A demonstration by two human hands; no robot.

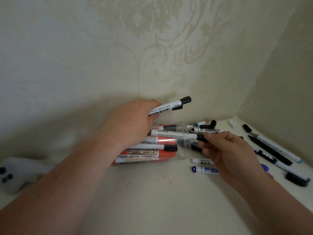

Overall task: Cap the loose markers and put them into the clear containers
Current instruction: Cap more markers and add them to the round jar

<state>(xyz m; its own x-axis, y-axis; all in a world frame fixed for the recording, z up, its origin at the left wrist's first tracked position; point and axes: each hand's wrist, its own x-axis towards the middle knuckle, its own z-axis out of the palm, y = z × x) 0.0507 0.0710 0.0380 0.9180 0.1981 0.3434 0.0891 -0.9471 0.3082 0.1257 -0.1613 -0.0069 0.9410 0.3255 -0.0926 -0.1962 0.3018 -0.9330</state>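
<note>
Head: left hand [133, 121], right hand [227, 153], each round markers [171, 106]

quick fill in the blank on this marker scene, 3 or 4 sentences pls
1. The clear container lies on its ___ on the table.
2. The right hand pinches the ___ cap of a white marker at the container's mouth.
3. The wide marker labelled WhiteBoard inside the container is ___.

Missing words: side; black; red
</note>
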